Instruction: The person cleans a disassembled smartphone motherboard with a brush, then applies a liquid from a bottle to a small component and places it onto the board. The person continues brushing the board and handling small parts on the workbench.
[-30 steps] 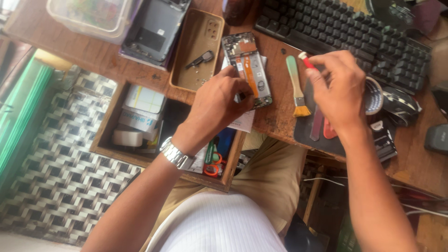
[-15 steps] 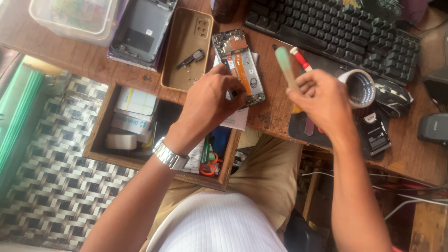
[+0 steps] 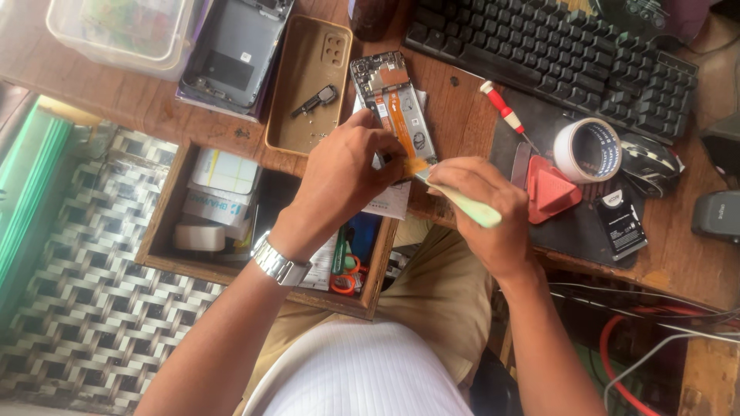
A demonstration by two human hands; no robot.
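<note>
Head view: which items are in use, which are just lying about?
In use:
left hand steadying the opened phone
right hand holding the green-handled brush, bristles on the phone

Lying about:
red-handled screwdriver
tape roll
keyboard
tan phone case
red triangular picks
</note>
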